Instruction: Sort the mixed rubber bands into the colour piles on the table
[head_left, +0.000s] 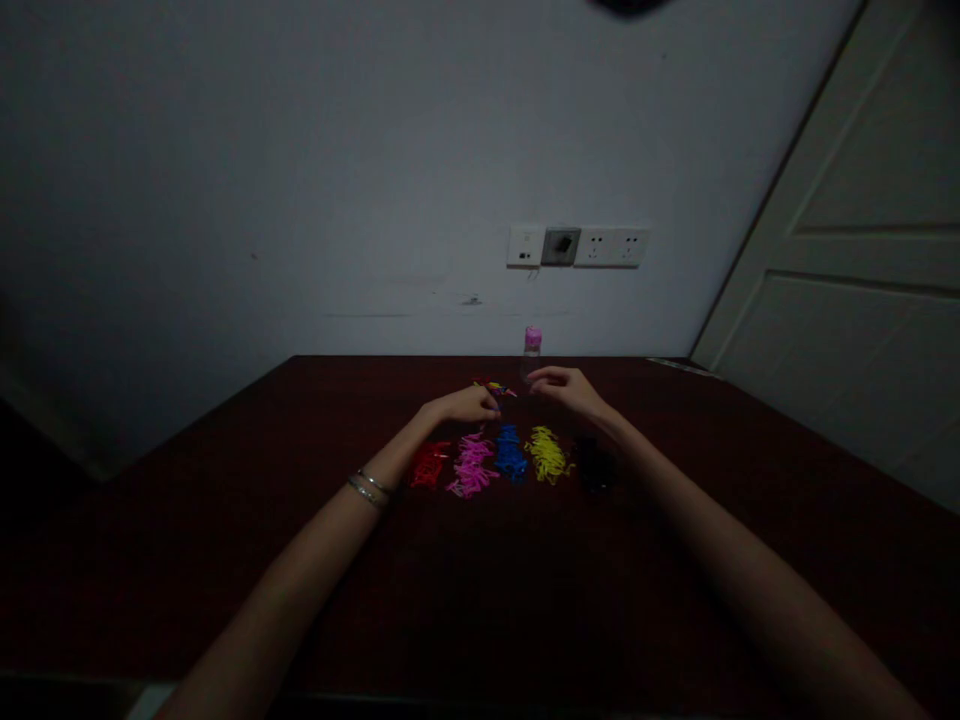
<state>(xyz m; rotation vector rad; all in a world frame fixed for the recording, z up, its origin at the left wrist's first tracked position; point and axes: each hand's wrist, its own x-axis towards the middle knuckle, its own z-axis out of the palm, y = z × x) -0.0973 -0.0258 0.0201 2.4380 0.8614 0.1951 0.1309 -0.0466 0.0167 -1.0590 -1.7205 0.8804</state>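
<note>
My left hand (pixel 469 403) is closed, its fingertips pointing down just in front of a small mixed-colour heap of thin pieces (pixel 493 387). My right hand (pixel 566 387) has its fingers drawn together beside a clear bottle with a pink cap (pixel 532 338). Whatever is in either hand is too small and dark to make out. Nearer to me, thin, short pieces lie sorted by colour in a row: a red pile (pixel 429 465), a pink pile (pixel 472 465), a blue pile (pixel 510 453), a yellow pile (pixel 548 455) and a black pile (pixel 595 465).
The dark red-brown table (pixel 480 590) reaches back to a grey wall (pixel 375 180). Switches and sockets (pixel 577 246) are set in the wall above the bottle. A pale panelled door (pixel 855 250) stands at the right. The room is dim.
</note>
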